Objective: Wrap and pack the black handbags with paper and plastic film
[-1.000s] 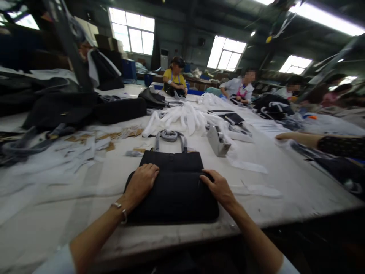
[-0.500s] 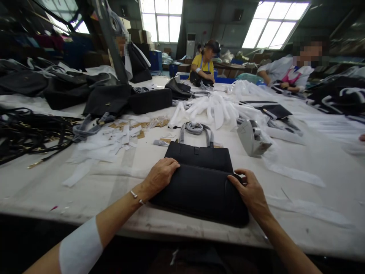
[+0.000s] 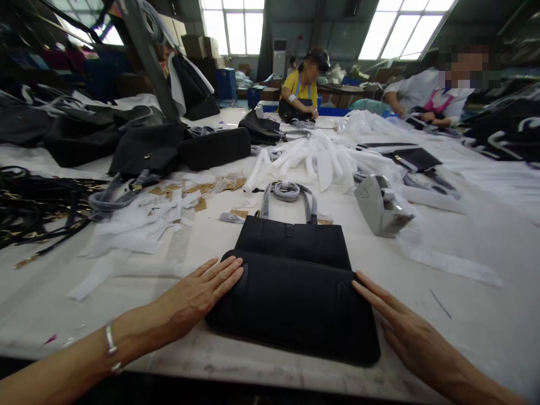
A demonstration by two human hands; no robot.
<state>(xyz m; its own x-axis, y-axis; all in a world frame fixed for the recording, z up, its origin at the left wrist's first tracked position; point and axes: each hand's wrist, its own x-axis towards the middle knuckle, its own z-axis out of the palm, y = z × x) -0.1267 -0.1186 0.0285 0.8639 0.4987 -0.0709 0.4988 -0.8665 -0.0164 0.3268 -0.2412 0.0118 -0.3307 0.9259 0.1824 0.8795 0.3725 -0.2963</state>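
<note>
A black handbag (image 3: 291, 306) lies on the white worktable (image 3: 169, 363) in front of me, its wide bottom panel towards me. Its grey-wrapped handles (image 3: 310, 203) stretch away from me, with a wrapped coil between them. My left hand (image 3: 196, 292) rests with straight fingers on the panel's left end, fingertips on the black surface. At the right end, my right hand (image 3: 399, 315) lies along the edge with its fingers extended, touching the side. Neither hand grasps anything.
A grey tape dispenser (image 3: 375, 208) stands right of the bag. White foam strips (image 3: 318, 160) are heaped beyond it. Paper scraps (image 3: 169, 211), black straps (image 3: 46, 202) and more black bags (image 3: 147, 147) fill the left. Two people (image 3: 298, 93) work across the table.
My left hand has moved from the panel's upper edge to its left end, fingers straightened. My right hand has let go of the right corner and flattened along the side.
</note>
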